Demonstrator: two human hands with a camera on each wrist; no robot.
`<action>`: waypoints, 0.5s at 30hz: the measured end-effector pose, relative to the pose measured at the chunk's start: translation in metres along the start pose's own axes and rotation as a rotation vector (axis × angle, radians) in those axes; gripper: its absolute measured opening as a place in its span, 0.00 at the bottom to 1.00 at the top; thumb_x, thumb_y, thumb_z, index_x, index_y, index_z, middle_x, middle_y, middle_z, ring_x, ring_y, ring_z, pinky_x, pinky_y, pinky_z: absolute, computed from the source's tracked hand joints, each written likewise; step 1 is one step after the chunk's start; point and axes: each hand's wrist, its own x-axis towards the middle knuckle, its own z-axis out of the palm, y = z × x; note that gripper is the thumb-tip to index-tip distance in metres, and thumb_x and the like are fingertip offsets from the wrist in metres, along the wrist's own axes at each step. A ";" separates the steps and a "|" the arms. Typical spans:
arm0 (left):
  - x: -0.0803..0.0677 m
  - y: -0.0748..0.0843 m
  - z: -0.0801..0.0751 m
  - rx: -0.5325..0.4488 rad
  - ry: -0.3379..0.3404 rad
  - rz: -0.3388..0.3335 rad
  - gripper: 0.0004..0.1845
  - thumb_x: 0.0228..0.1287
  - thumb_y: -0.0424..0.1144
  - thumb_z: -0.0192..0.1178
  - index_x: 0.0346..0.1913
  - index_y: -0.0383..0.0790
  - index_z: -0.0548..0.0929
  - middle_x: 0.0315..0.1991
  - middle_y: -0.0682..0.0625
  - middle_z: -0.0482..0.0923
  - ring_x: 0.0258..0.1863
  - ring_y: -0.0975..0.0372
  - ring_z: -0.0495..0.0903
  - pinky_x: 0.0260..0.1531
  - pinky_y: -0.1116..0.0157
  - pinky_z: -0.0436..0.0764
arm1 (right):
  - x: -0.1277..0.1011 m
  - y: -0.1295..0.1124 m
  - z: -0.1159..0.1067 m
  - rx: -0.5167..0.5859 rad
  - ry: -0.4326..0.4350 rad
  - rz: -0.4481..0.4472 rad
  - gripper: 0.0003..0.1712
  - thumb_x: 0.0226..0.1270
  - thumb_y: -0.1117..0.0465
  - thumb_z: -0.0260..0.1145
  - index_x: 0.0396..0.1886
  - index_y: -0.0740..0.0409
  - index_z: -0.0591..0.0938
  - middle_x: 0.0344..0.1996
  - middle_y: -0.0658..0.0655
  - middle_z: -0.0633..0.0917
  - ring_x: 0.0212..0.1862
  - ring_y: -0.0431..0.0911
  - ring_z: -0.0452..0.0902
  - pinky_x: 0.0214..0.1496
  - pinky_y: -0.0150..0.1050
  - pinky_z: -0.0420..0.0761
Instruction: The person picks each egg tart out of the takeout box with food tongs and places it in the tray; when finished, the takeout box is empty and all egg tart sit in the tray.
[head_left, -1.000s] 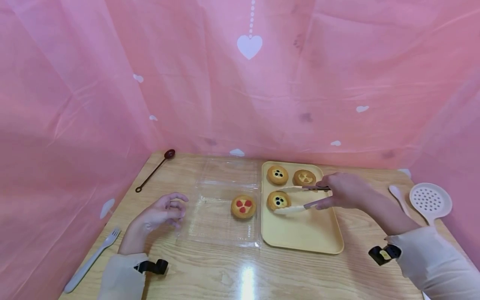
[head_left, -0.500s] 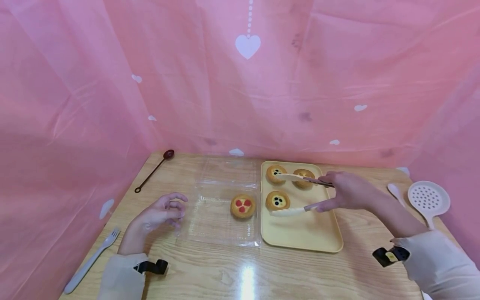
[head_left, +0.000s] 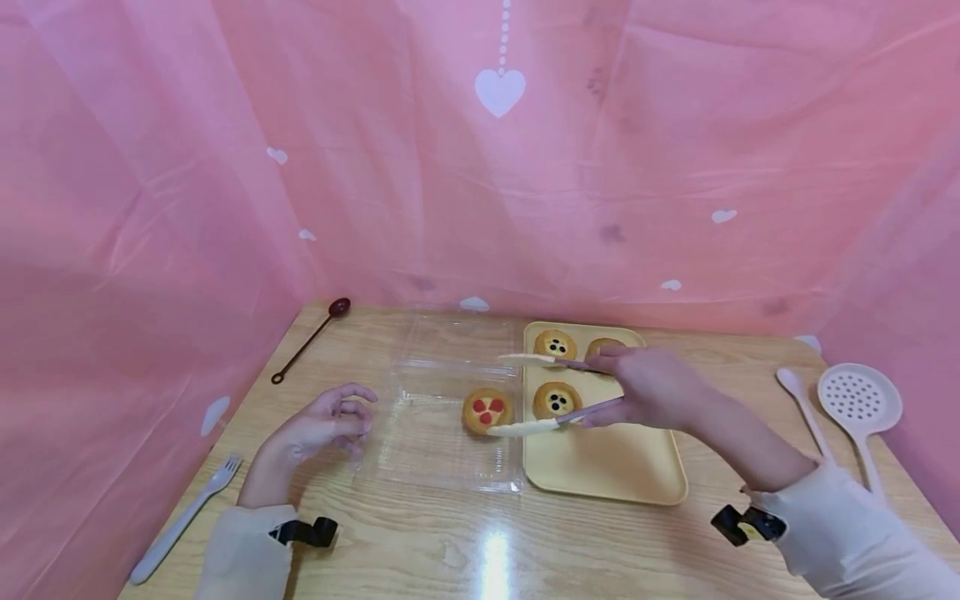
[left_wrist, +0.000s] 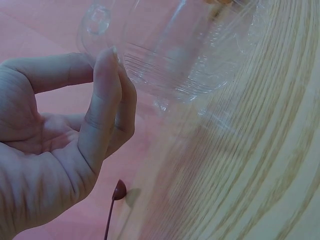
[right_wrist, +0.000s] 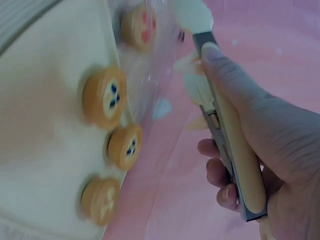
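Note:
My right hand [head_left: 617, 390] grips a pair of tongs [head_left: 543, 393] with white tips; its arms are spread and hold nothing. The tips straddle a red-dotted tart [head_left: 487, 410] that sits in a clear plastic container [head_left: 435, 454]. A yellow tray [head_left: 600, 471] to the right carries two blueberry tarts [head_left: 557, 401] and a yellow-topped tart [head_left: 600, 342] partly behind my hand. In the right wrist view the fingers wrap the tongs [right_wrist: 227, 145] above the tray [right_wrist: 40, 125]. My left hand [head_left: 347, 417] rests on the table beside the container's left edge, fingers loosely curled and holding nothing [left_wrist: 107, 95].
A dark long-handled spoon [head_left: 309, 340] lies at the back left and a pale fork [head_left: 180, 521] at the front left. A white slotted spoon [head_left: 860, 402] and a white spoon [head_left: 801, 402] lie to the right of the tray. Pink sheeting walls the table on three sides.
My right hand has carried the open tongs leftward, from around the tray's near blueberry tart to around the red-dotted tart in the container. The left hand has stayed put.

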 end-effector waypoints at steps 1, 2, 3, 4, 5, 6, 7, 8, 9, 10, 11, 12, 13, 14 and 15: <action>0.000 0.000 0.000 0.000 0.003 -0.003 0.22 0.66 0.22 0.55 0.60 0.24 0.63 0.32 0.50 0.76 0.28 0.57 0.80 0.31 0.59 0.85 | 0.003 -0.005 0.001 -0.011 -0.010 -0.004 0.43 0.48 0.25 0.69 0.54 0.51 0.86 0.34 0.42 0.79 0.29 0.38 0.74 0.26 0.38 0.77; 0.000 0.001 0.000 0.001 0.006 -0.005 0.21 0.66 0.23 0.56 0.60 0.24 0.64 0.32 0.50 0.76 0.28 0.57 0.80 0.31 0.59 0.85 | 0.006 -0.009 0.003 -0.022 -0.017 -0.009 0.42 0.48 0.25 0.69 0.53 0.50 0.86 0.33 0.43 0.80 0.29 0.39 0.75 0.25 0.38 0.78; 0.000 0.001 0.000 0.002 0.009 -0.006 0.21 0.67 0.23 0.56 0.60 0.24 0.64 0.32 0.50 0.76 0.28 0.57 0.80 0.31 0.59 0.85 | 0.009 -0.014 0.004 -0.037 -0.025 -0.015 0.41 0.48 0.25 0.70 0.52 0.49 0.87 0.32 0.43 0.80 0.29 0.40 0.75 0.25 0.40 0.78; 0.000 0.001 0.000 0.004 0.011 -0.007 0.21 0.67 0.23 0.56 0.60 0.24 0.64 0.32 0.50 0.75 0.28 0.57 0.80 0.31 0.60 0.85 | 0.012 -0.018 0.005 -0.049 -0.034 -0.019 0.40 0.48 0.26 0.70 0.51 0.49 0.87 0.32 0.43 0.80 0.29 0.40 0.76 0.24 0.40 0.78; -0.001 0.001 0.000 0.006 0.013 -0.008 0.21 0.67 0.23 0.55 0.60 0.24 0.64 0.32 0.50 0.75 0.28 0.58 0.80 0.31 0.60 0.85 | 0.015 -0.022 0.006 -0.052 -0.047 -0.023 0.38 0.48 0.27 0.71 0.50 0.50 0.87 0.31 0.43 0.81 0.29 0.41 0.76 0.24 0.41 0.78; -0.001 0.000 0.000 0.007 0.015 -0.009 0.21 0.67 0.23 0.55 0.60 0.24 0.64 0.32 0.50 0.75 0.28 0.58 0.80 0.31 0.60 0.84 | 0.017 -0.025 0.008 -0.056 -0.056 -0.022 0.36 0.48 0.29 0.72 0.48 0.50 0.88 0.31 0.43 0.81 0.28 0.40 0.75 0.24 0.41 0.78; -0.001 0.000 0.000 0.008 0.016 -0.009 0.21 0.67 0.23 0.56 0.60 0.24 0.64 0.32 0.50 0.75 0.28 0.58 0.79 0.31 0.60 0.84 | 0.020 -0.028 0.009 -0.067 -0.067 -0.018 0.35 0.48 0.30 0.73 0.45 0.50 0.88 0.30 0.43 0.80 0.28 0.40 0.75 0.23 0.41 0.78; -0.001 0.000 0.000 0.008 0.017 -0.008 0.21 0.67 0.23 0.55 0.60 0.24 0.64 0.32 0.49 0.75 0.28 0.58 0.79 0.31 0.60 0.84 | 0.022 -0.031 0.011 -0.082 -0.072 -0.017 0.33 0.47 0.31 0.75 0.43 0.51 0.87 0.29 0.43 0.80 0.27 0.40 0.75 0.23 0.42 0.78; -0.001 -0.001 0.000 0.007 0.012 -0.003 0.20 0.67 0.23 0.55 0.60 0.25 0.64 0.32 0.49 0.75 0.27 0.58 0.79 0.31 0.60 0.84 | 0.024 -0.034 0.013 -0.099 -0.079 -0.009 0.32 0.46 0.32 0.76 0.41 0.51 0.87 0.29 0.43 0.80 0.25 0.40 0.74 0.22 0.41 0.77; -0.001 -0.001 0.000 0.004 0.008 0.002 0.20 0.67 0.23 0.55 0.60 0.25 0.65 0.32 0.49 0.75 0.27 0.58 0.79 0.31 0.60 0.84 | 0.026 -0.036 0.014 -0.117 -0.083 0.002 0.31 0.45 0.32 0.76 0.39 0.50 0.87 0.28 0.43 0.79 0.24 0.40 0.73 0.21 0.41 0.77; -0.001 -0.001 0.000 0.001 0.004 0.007 0.20 0.67 0.23 0.55 0.59 0.26 0.65 0.32 0.49 0.75 0.27 0.58 0.79 0.31 0.60 0.84 | 0.027 -0.038 0.016 -0.139 -0.086 0.015 0.30 0.44 0.33 0.77 0.38 0.50 0.87 0.27 0.42 0.78 0.23 0.40 0.72 0.20 0.41 0.76; -0.001 -0.001 0.000 -0.002 0.000 0.011 0.19 0.68 0.22 0.55 0.59 0.26 0.65 0.32 0.49 0.75 0.27 0.58 0.79 0.31 0.60 0.84 | 0.029 -0.040 0.017 -0.167 -0.091 0.026 0.29 0.44 0.32 0.77 0.37 0.49 0.86 0.26 0.42 0.78 0.23 0.40 0.71 0.20 0.41 0.76; -0.001 -0.001 0.000 -0.005 -0.005 0.016 0.19 0.68 0.22 0.55 0.59 0.26 0.65 0.32 0.49 0.75 0.27 0.58 0.79 0.31 0.60 0.84 | 0.030 -0.041 0.018 -0.190 -0.096 0.037 0.29 0.44 0.32 0.77 0.36 0.49 0.86 0.26 0.43 0.77 0.22 0.41 0.71 0.19 0.41 0.76; -0.001 -0.001 0.000 -0.008 -0.009 0.020 0.18 0.68 0.22 0.54 0.59 0.27 0.66 0.32 0.49 0.75 0.27 0.58 0.79 0.31 0.60 0.84 | 0.030 -0.042 0.019 -0.204 -0.098 0.046 0.29 0.43 0.33 0.77 0.35 0.49 0.86 0.25 0.43 0.77 0.21 0.41 0.70 0.18 0.41 0.75; -0.001 -0.002 0.000 -0.012 -0.013 0.024 0.18 0.68 0.22 0.54 0.58 0.27 0.66 0.31 0.49 0.75 0.27 0.58 0.79 0.30 0.60 0.84 | 0.031 -0.043 0.019 -0.212 -0.101 0.056 0.28 0.44 0.33 0.77 0.34 0.48 0.85 0.25 0.43 0.77 0.21 0.42 0.69 0.17 0.41 0.75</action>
